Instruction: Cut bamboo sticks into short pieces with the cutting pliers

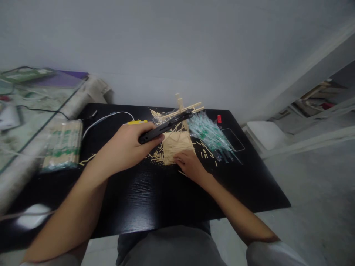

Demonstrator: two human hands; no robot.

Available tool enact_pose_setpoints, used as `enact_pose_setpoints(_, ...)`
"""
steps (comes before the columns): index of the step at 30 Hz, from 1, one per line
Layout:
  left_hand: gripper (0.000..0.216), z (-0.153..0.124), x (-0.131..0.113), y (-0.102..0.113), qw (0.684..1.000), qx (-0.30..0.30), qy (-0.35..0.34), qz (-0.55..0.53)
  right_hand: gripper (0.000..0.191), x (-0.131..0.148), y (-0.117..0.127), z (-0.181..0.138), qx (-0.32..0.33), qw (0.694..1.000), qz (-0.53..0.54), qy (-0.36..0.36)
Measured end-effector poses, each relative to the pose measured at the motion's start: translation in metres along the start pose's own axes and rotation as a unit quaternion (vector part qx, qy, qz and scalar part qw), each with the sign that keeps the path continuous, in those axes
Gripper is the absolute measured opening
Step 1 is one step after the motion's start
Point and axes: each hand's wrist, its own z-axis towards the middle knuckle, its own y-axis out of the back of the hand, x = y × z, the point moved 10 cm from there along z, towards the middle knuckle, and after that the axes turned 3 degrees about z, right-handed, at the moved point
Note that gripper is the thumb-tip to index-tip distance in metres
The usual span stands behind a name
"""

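Left: wrapped stick bundle [62, 146] on table [124, 199]. Left hand [126, 146] curled firmly round black tool [163, 130], raised in front of stick structure [180, 142]; slip could knock thin upright. Structure sits mid-table, toward far side; loose offcuts [157, 156] at left might lodge under base, tilting it. Right hand [191, 166] at base's near edge, fingers bent, cannot tell if pinching stick; uneven push might shift base. Right: plastic packets [212, 135] could snag crosspieces.

Prob. home rm: blk desk [133, 207] by plain gray wall [177, 48].
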Motion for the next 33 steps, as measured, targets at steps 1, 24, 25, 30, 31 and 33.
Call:
enact_pose_setpoints(1, 0.032, 0.000, 0.000, 0.000, 1.000, -0.001, 0.000, 0.003, 0.006, -0.001, 0.004, -0.002, -0.004, 1.000, 0.009, -0.005)
enact_pose_setpoints(24, 0.031, 0.001, -0.003, -0.005, 1.000, 0.009, -0.008, 0.000, 0.013, 0.005, -0.010, -0.014, 0.180, 0.968, -0.174, -0.032)
enact_pose_setpoints(25, 0.031, 0.002, -0.002, -0.005, 1.000, 0.011, -0.004, -0.001, 0.014, 0.004, -0.013, -0.009, 0.179, 0.967, -0.178, -0.032)
enact_pose_setpoints(30, 0.031, 0.002, 0.000, -0.004, 1.000, 0.011, 0.000, -0.009, 0.016, 0.000, -0.019, 0.001, 0.172, 0.965, -0.197, -0.031)
enact_pose_setpoints(31, 0.031, 0.001, -0.001, -0.004, 1.000, 0.010, -0.002, -0.008, 0.015, -0.001, -0.019, 0.000, 0.169, 0.965, -0.199, -0.033)
enact_pose_setpoints(33, 0.032, 0.001, -0.002, -0.004, 1.000, 0.009, -0.005, -0.002, 0.014, -0.001, -0.018, -0.001, 0.164, 0.965, -0.199, -0.039)
